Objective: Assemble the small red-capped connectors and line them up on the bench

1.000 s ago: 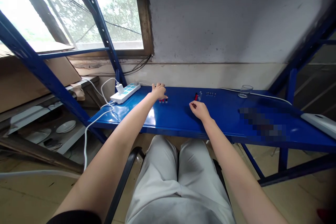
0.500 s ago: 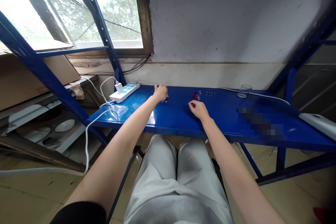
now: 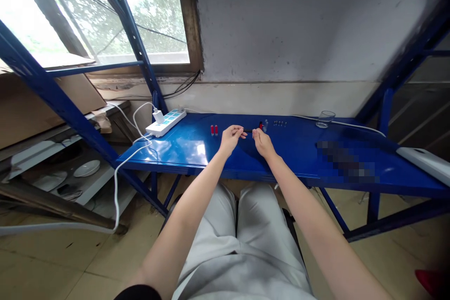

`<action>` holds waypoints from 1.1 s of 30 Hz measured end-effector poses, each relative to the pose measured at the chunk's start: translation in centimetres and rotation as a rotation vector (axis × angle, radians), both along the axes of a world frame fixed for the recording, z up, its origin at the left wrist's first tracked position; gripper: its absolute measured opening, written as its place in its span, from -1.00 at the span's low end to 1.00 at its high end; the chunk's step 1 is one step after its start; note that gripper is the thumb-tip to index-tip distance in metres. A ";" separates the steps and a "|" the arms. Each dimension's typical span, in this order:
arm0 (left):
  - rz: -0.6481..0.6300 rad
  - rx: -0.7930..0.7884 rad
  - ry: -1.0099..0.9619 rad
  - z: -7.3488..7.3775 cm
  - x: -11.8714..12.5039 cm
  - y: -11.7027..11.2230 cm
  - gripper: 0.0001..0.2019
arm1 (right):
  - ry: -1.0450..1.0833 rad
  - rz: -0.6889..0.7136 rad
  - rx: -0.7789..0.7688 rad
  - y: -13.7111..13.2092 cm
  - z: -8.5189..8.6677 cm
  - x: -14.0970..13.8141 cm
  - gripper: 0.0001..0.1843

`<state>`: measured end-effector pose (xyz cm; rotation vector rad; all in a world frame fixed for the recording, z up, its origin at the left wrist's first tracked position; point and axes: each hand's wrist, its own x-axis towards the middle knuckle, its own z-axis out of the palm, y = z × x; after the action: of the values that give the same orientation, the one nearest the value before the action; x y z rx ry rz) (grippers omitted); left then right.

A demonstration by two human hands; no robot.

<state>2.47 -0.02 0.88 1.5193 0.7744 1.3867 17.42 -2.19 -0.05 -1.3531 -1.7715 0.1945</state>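
Note:
My left hand [image 3: 231, 137] hovers over the blue metal shelf [image 3: 197, 150] with thumb and fingers pinched on one end of a thin dark piece [image 3: 248, 130]. My right hand [image 3: 262, 140] lies just to its right, fingers curled, its tips at the other end of that piece by a small red-and-black part [image 3: 260, 125]. What either hand grips is too small to name. Two small red parts [image 3: 213, 130] stand on the shelf left of my left hand. A short row of tiny dark parts [image 3: 280, 123] lies behind my right hand.
A white power strip [image 3: 165, 123] with a plugged-in charger and white cable sits at the shelf's left end. A clear glass [image 3: 325, 118] stands at the back right, and a white object [image 3: 425, 161] lies at the far right. Blue rack posts flank the shelf.
My left hand left the red parts at the back left and moved right, closing into a pinch next to my right hand. My right hand shifted slightly forward toward the red-and-black part.

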 end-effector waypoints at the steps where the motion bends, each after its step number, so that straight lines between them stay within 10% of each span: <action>1: 0.004 -0.029 -0.018 -0.4 0.0 -0.2 -0.80 | -0.005 -0.003 0.004 0.0 -0.1 0.0 -0.52; 33: -0.033 -0.146 -0.026 -1.2 -0.8 -1.3 -0.72 | -0.209 -0.074 0.075 -0.5 -0.2 -0.8 -0.48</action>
<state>1.70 -1.35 -0.28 1.3926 0.8126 1.2944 16.64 -2.66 -0.29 -1.4241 -1.8760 -0.0551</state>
